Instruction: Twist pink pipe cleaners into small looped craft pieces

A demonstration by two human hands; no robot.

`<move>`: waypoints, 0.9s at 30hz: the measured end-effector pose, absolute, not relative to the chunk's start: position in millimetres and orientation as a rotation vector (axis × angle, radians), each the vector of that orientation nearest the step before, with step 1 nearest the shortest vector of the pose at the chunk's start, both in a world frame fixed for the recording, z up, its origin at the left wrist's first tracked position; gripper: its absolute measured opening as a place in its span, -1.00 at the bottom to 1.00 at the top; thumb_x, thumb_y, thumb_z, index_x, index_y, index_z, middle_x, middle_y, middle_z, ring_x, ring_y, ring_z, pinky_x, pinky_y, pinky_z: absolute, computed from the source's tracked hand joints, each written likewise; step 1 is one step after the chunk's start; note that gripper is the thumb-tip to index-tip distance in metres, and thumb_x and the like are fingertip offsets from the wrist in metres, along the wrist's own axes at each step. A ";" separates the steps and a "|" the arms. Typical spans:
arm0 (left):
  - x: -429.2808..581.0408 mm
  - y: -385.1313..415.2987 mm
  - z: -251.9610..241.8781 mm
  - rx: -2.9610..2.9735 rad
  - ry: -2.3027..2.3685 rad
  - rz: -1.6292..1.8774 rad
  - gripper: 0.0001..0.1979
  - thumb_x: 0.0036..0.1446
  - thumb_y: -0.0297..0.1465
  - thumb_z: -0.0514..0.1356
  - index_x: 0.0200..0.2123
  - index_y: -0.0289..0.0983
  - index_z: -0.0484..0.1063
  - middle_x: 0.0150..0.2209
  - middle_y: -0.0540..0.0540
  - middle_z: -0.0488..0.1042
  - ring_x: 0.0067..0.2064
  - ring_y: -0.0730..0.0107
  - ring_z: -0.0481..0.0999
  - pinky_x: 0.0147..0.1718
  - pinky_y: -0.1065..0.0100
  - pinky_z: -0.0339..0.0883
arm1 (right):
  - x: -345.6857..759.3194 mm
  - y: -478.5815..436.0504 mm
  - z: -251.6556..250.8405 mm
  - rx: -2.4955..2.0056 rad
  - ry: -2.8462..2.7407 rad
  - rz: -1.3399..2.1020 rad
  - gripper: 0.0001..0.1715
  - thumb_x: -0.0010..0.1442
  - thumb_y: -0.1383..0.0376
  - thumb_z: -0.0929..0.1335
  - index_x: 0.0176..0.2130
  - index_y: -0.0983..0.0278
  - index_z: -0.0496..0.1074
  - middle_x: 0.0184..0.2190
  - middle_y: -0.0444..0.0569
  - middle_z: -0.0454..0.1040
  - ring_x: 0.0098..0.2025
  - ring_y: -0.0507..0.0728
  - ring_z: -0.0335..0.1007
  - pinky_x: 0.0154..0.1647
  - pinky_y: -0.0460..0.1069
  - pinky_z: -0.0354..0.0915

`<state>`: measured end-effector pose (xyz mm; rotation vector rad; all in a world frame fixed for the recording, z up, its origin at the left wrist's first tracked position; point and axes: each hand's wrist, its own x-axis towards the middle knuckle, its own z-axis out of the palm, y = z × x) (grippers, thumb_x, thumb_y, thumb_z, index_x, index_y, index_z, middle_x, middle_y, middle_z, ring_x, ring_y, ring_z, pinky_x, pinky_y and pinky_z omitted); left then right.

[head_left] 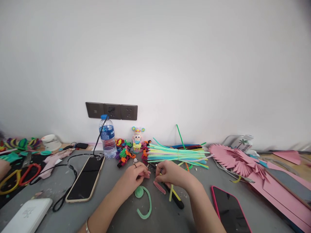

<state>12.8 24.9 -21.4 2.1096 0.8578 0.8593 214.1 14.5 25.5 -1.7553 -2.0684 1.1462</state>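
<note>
My left hand [136, 175] is closed in front of me, its fingertips at a small pink piece [147, 174] that they partly hide. Just to its right, my right hand [169, 174] has thumb and fingers pinched together; what is between them cannot be made out. Below the hands lies a mint-green pipe cleaner [149, 207], coiled into a disc at one end and curved like a hook at the other. A short pink fuzzy strip [159, 187] rests beside a black-and-yellow-handled tool [178, 201], partly under my right hand. Near it is a pale yellow-green pipe cleaner [171, 193].
Behind the hands are a bundle of pipe cleaners [177, 153], a small figurine [137, 139] and a water bottle [107, 137]. Phones lie left [86, 179] and right [230, 210], with a black cable [75, 174]. Pink folded paper [233, 160] is right; another person's hand [3, 169] is far left.
</note>
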 end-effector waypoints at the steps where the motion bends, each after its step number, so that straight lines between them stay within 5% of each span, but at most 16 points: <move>1: 12.7 26.0 -23.1 2.038 0.849 0.881 -0.77 0.02 -0.66 0.05 -0.39 -0.26 0.42 -0.22 -0.12 0.50 -0.22 0.35 0.56 -0.22 0.36 0.42 | 207.2 11.7 25.2 -1.846 -2.131 1.026 -0.92 -0.07 0.42 0.39 -0.51 0.24 0.41 -0.79 -0.21 0.33 -0.67 0.03 0.30 -0.59 -0.12 0.13; 7: 9.5 32.8 -24.4 1.522 0.883 1.002 -0.88 0.03 -0.37 0.26 -0.36 -0.31 0.48 -0.16 -0.24 0.57 -0.19 0.13 0.60 -0.25 0.24 0.47 | 177.2 3.8 22.1 -1.966 -2.206 0.814 -0.81 -0.15 0.51 0.42 -0.56 0.25 0.38 -0.66 -0.07 0.46 -0.53 0.11 0.42 -0.51 -0.07 0.16; 17: 7.3 27.9 -8.9 1.108 0.863 1.091 -0.70 -0.09 -0.22 0.39 -0.33 -0.31 0.53 -0.11 -0.26 0.60 -0.01 0.06 0.53 0.00 0.18 0.36 | 217.7 29.8 23.4 -1.195 -1.705 1.439 -0.75 0.13 0.16 0.33 -0.43 0.24 0.22 -0.66 -0.20 0.42 -0.69 -0.06 0.12 -0.63 -0.16 0.05; 27: 9.6 28.5 -14.8 1.029 0.915 1.123 -0.65 -0.10 -0.20 0.39 -0.28 -0.33 0.56 -0.21 -0.22 0.62 -0.12 0.14 0.58 -0.12 0.26 0.41 | 190.9 33.7 6.3 -0.919 -1.539 1.559 -0.59 0.06 0.04 0.44 -0.34 0.25 0.24 -0.45 -0.11 0.54 -0.45 0.04 0.49 -0.43 -0.08 0.32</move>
